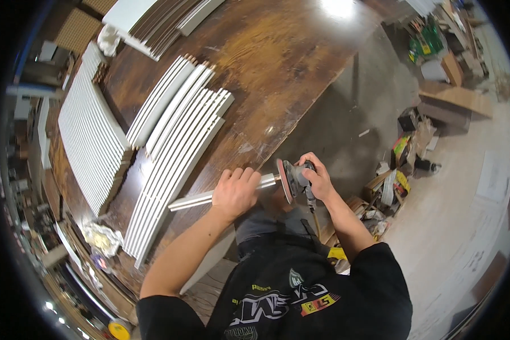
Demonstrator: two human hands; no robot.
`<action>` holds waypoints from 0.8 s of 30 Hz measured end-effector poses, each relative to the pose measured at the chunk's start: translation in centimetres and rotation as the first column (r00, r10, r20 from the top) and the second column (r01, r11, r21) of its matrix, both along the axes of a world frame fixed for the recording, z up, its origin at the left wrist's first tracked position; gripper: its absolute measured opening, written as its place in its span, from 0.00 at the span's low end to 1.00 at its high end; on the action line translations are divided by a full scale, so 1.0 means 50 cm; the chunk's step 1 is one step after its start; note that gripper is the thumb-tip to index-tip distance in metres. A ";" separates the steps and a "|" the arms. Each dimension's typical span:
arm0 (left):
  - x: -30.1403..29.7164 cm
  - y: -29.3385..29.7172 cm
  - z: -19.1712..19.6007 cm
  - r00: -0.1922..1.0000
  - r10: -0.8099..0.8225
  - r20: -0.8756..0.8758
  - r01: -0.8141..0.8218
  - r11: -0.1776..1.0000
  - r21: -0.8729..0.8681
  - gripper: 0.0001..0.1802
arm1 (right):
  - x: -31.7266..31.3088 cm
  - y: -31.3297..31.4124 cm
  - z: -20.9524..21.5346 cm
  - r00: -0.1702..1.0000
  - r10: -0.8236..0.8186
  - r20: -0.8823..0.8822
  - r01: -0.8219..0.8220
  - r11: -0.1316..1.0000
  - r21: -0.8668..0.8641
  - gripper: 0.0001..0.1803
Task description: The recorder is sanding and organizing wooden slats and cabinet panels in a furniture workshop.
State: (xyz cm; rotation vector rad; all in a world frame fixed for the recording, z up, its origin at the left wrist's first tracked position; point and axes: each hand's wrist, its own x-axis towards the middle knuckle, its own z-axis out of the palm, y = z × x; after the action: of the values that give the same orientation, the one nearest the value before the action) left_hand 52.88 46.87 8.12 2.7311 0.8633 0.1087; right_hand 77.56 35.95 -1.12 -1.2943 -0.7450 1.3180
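- Desk (277, 62): dark brown wood, worn and glossy. Its near edge runs diagonally from upper right down to the lower left, and the work sits right at that edge.
- Open room: bare grey floor (345, 124) just past the edge, right of the sander; clutter of boxes lies farther right. The desk top above the hands is bare up to the stacks.
- Strip (221, 195): long, narrow, white, with grooves along its length. The long axis runs left to right, rising slightly to the right; the right end points at the sander disc and overhangs the desk edge.
- Left hand (236, 191): lies on top of the strip, fingers curled over it and clamped, pressing it down.
- Right hand (318, 178): fingers wrapped tight around the sander (293, 180) body; the red-rimmed disc stands on edge, facing left, meeting the strip's end.
- Stacks (175, 141) of similar white strips lie left of the hands, fanned out, running toward the upper right.
- Crumpled rag (103, 238) near the lower left edge.
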 end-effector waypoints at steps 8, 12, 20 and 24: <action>0.018 -0.001 -0.003 0.997 -0.043 -0.060 0.044 0.999 0.012 0.16 | -0.003 0.006 0.018 0.998 -0.043 0.046 0.042 0.999 0.031 0.12; 0.023 -0.005 -0.010 0.994 -0.019 -0.105 0.023 0.999 0.039 0.17 | -0.004 -0.006 -0.031 0.997 -0.069 0.023 0.070 0.996 -0.057 0.12; 0.019 -0.006 -0.015 0.991 -0.032 -0.132 0.040 0.997 0.061 0.19 | -0.028 -0.085 -0.059 0.993 -0.083 0.083 0.091 0.990 -0.107 0.09; 0.027 -0.003 -0.007 0.994 -0.030 -0.109 0.038 0.997 0.070 0.19 | 0.004 -0.148 -0.037 0.971 -0.152 0.186 0.183 0.970 -0.162 0.12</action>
State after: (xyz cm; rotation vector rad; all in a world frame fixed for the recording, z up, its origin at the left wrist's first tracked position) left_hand 54.24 46.72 7.76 2.8402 0.8561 -0.0148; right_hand 77.74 28.53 -2.99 -1.5961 -0.6300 1.1655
